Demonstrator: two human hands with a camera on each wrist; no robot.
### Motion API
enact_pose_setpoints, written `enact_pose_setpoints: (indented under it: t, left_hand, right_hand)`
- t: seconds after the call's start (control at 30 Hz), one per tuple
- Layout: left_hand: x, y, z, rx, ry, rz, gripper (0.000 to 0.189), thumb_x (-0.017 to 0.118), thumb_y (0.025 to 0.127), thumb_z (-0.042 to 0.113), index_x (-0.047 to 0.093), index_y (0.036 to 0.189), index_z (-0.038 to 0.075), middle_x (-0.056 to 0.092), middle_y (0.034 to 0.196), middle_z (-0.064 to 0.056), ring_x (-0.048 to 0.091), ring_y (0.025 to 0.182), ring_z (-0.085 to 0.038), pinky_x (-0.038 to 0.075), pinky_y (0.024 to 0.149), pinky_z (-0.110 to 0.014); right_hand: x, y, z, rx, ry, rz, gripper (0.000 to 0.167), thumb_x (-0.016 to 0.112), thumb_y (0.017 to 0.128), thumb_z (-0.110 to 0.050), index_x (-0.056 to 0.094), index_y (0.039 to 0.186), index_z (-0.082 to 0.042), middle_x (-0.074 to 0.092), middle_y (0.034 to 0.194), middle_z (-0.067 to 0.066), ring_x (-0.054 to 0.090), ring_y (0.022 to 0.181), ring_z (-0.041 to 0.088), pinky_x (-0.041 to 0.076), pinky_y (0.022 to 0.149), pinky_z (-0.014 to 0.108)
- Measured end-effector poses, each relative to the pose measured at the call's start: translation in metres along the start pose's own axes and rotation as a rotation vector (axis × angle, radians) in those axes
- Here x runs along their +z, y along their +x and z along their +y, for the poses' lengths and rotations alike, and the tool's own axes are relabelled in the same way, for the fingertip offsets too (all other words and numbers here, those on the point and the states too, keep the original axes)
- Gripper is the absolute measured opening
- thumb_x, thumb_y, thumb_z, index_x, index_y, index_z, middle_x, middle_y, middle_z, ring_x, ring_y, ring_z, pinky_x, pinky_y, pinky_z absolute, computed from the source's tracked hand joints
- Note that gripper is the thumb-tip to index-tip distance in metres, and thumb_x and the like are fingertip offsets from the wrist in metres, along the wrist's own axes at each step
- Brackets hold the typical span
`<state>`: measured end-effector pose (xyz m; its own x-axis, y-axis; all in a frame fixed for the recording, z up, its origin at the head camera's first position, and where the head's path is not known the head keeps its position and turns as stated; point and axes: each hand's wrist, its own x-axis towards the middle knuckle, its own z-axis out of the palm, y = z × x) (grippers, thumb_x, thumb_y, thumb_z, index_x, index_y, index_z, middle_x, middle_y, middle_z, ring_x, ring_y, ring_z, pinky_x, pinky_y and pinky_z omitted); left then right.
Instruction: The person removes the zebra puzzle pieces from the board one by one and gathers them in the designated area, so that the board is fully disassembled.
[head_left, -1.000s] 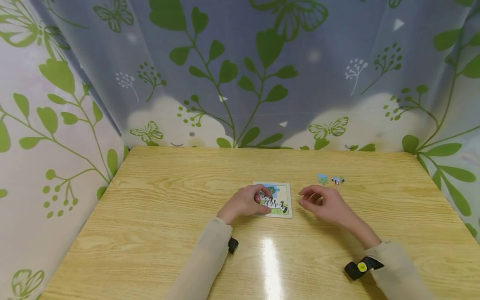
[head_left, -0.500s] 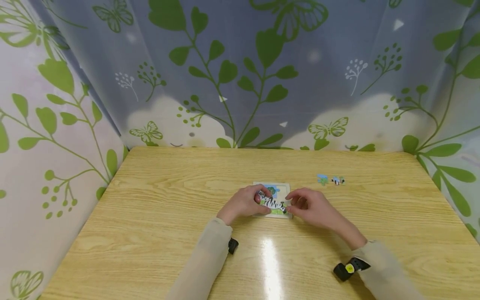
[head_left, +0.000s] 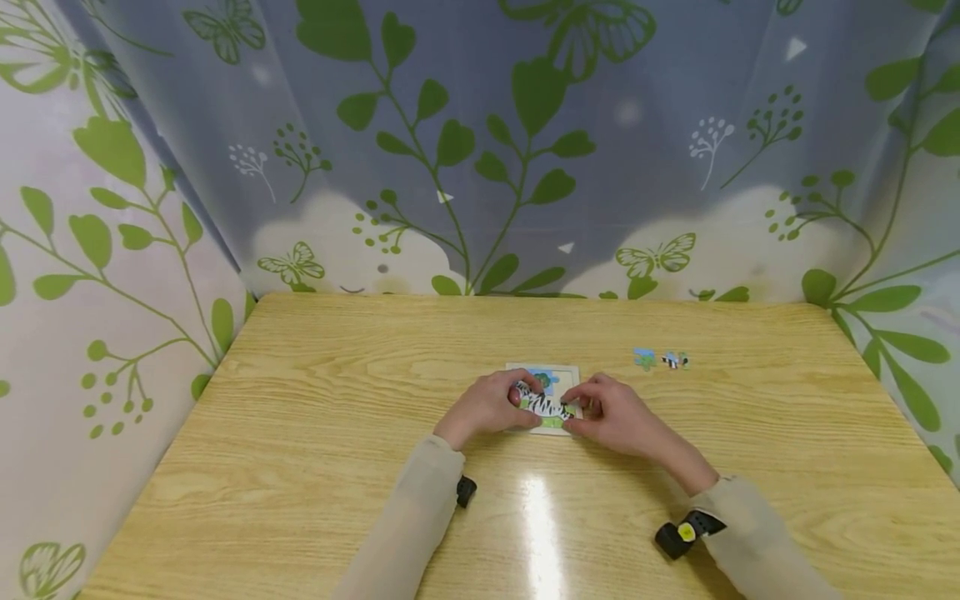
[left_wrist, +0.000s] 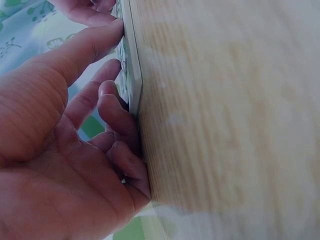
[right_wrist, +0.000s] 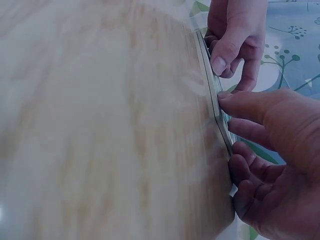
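A small zebra puzzle (head_left: 551, 410) in a pale frame lies on the table, with a blue-and-green piece at its upper left. My left hand (head_left: 489, 404) holds the puzzle's left side, thumb and forefinger bent onto the pieces. In the left wrist view, the other fingers of the left hand (left_wrist: 75, 130) curl beside the frame's edge. From the right, my right hand (head_left: 615, 415) has thumb and forefinger around the zebra's head piece. In the right wrist view, the thumb of the right hand (right_wrist: 280, 150) rests at the frame's edge. The hands partly cover the puzzle.
Two loose jigsaw pieces lie behind the right hand: a blue-and-green piece (head_left: 644, 359) and a black-and-white piece (head_left: 675, 360). The wooden table (head_left: 315, 417) ends at a leaf-patterned curtain (head_left: 480, 150). Black bands sit on both wrists.
My right hand has moved left from beside the frame onto the puzzle's right side. The zebra's head piece has shifted slightly left. The left hand stays where it was.
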<state>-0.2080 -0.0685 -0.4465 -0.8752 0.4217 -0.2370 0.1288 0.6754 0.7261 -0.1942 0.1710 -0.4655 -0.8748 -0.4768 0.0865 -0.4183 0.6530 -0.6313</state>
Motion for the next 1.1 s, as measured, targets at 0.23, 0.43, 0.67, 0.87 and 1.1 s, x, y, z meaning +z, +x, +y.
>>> enact_pose_setpoints:
  t: [0.23,0.43,0.67,0.87,1.1]
  left_hand:
    - [-0.0004,0.0003,0.0009,-0.001,0.002,-0.001,0.033,0.080,0.089,0.028,0.066,0.119,0.024,0.048,0.084,0.002,0.043,0.074,-0.014,0.034,0.068,-0.030]
    - [-0.0005,0.0014,0.0011,-0.013,0.011,0.002,0.034,0.081,0.089,0.028,0.067,0.119,0.025,0.049,0.086,0.001,0.044,0.076,-0.015,0.035,0.069,-0.031]
    - [0.0009,0.0024,0.0006,-0.019,0.001,0.004,0.033,0.082,0.087,0.027,0.067,0.117,0.025,0.050,0.085,0.002,0.045,0.076,-0.015,0.036,0.069,-0.031]
    - [0.0005,0.0028,0.0016,-0.027,-0.005,0.005,0.033,0.082,0.087,0.027,0.067,0.116,0.025,0.050,0.085,0.002,0.045,0.075,-0.015,0.036,0.068,-0.031]
    - [0.0010,0.0031,0.0028,-0.037,-0.010,-0.001,0.033,0.082,0.088,0.026,0.067,0.117,0.024,0.049,0.083,0.001,0.044,0.073,-0.015,0.036,0.067,-0.031]
  right_hand:
    - [-0.0019,0.0018,-0.0023,0.021,0.024,-0.025,0.026,0.081,0.087,-0.019,0.074,0.110,-0.008,0.057,0.092,0.005,0.049,0.073,0.010,0.043,0.066,0.025]
    - [-0.0018,0.0048,-0.0045,0.054,0.058,-0.045,0.025,0.081,0.087,-0.018,0.072,0.108,-0.008,0.056,0.092,0.005,0.049,0.075,0.012,0.042,0.067,0.025]
    - [0.0001,0.0037,-0.0056,0.096,0.076,-0.047,0.025,0.080,0.088,-0.018,0.069,0.108,-0.009,0.057,0.095,0.006,0.049,0.078,0.014,0.041,0.068,0.026]
    - [0.0020,0.0027,-0.0061,0.101,0.113,-0.023,0.027,0.081,0.087,-0.015,0.067,0.109,-0.008,0.060,0.094,0.005,0.050,0.076,0.013,0.042,0.067,0.025]
    - [0.0033,-0.0005,-0.0020,0.079,0.210,-0.008,0.026,0.079,0.087,-0.009,0.066,0.109,-0.007,0.062,0.092,0.006,0.053,0.076,0.011,0.045,0.066,0.023]
